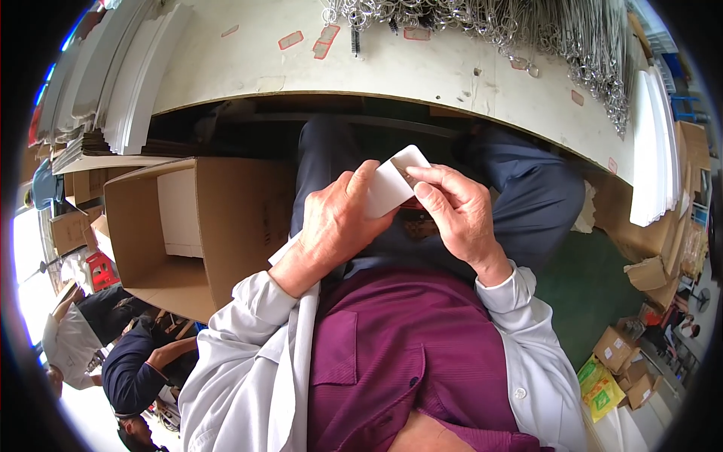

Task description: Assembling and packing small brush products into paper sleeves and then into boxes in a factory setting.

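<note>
A long, narrow white box (388, 188) slants up and to the right across my lap. My left hand (335, 222) is closed around its middle, with the lower end showing past my wrist. My right hand (456, 211) is at the box's upper, open end, thumb and index finger pinched together at the edge of the opening. Something small and brownish shows just inside; its kind is too hidden to make out. On the table (248, 60) ahead lies a large heap of thin wire brushes (527, 30) with looped metal ends, a few showing black bristles.
An open cardboard carton (199, 233) stands at my left. Stacked white flat boxes (139, 83) rise at the table's left end, with more white boxes (654, 151) at its right. Red-edged paper labels (325, 41) lie on the tabletop. Two people (143, 365) are at lower left.
</note>
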### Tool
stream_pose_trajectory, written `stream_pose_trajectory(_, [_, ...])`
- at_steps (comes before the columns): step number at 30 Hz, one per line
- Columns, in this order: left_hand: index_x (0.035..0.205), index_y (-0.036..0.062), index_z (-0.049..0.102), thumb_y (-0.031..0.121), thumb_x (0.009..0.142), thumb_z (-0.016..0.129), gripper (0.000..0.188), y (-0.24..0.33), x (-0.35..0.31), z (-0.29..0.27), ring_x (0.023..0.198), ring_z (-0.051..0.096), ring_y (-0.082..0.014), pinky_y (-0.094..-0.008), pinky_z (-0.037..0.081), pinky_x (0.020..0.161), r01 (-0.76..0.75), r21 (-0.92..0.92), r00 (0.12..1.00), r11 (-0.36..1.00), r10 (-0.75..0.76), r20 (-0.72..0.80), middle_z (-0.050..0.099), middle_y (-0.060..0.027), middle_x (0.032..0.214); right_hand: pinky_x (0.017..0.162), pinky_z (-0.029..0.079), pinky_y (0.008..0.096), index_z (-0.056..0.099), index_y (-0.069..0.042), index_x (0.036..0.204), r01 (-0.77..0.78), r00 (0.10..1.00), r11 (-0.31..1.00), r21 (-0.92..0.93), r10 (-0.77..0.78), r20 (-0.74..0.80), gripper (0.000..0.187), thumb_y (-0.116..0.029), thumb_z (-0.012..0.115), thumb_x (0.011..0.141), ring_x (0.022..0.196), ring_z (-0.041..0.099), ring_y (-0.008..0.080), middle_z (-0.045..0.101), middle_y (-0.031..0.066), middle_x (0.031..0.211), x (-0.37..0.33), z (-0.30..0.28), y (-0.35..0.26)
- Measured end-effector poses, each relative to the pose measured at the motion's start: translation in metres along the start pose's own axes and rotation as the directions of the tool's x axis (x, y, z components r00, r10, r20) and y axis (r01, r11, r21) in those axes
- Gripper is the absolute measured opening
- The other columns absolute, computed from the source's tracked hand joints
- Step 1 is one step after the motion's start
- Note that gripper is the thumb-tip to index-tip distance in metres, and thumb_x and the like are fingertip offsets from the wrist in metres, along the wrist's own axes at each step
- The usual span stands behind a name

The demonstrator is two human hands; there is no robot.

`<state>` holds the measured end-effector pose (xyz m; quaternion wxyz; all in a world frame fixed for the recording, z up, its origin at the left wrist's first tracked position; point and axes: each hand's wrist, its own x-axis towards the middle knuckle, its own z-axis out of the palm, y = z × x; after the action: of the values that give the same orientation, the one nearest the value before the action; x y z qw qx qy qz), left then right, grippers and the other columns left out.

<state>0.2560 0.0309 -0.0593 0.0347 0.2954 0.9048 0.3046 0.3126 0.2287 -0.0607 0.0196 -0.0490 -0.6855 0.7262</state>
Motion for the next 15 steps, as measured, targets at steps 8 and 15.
stream_pose_trajectory(8, [0.125, 0.0048, 0.059, 0.021, 0.069, 0.089, 0.065, -0.002, -0.006, 0.003, 0.076, 0.072, -0.0303, -0.0396, 0.060, 0.062, -0.031, 0.013, 0.999, 0.999, 0.031, -0.007, 0.071, -0.0125, 0.090, 0.061, 0.054, 0.0262, 0.072, 0.004, 0.101, 0.167, 0.983, 0.953, -0.251, -0.180, -0.030, 0.011, -0.006, 0.071, 0.095, 0.072, 0.069, 0.0142, 0.073, 0.0128, 0.095, 0.001, 0.001, -0.005])
stream_pose_trajectory(15, [0.126, 0.0063, 0.058, 0.017, 0.067, 0.088, 0.067, -0.003, -0.010, 0.009, 0.072, 0.070, -0.0291, -0.0387, 0.058, 0.060, -0.094, 0.063, 0.994, 0.994, 0.097, -0.041, 0.066, -0.0107, 0.084, 0.056, 0.052, 0.0289, 0.070, 0.004, 0.091, 0.119, 0.986, 0.919, -0.375, -0.153, -0.064, 0.008, -0.003, 0.073, 0.089, 0.064, 0.069, 0.0202, 0.072, 0.0148, 0.089, 0.012, 0.003, -0.006])
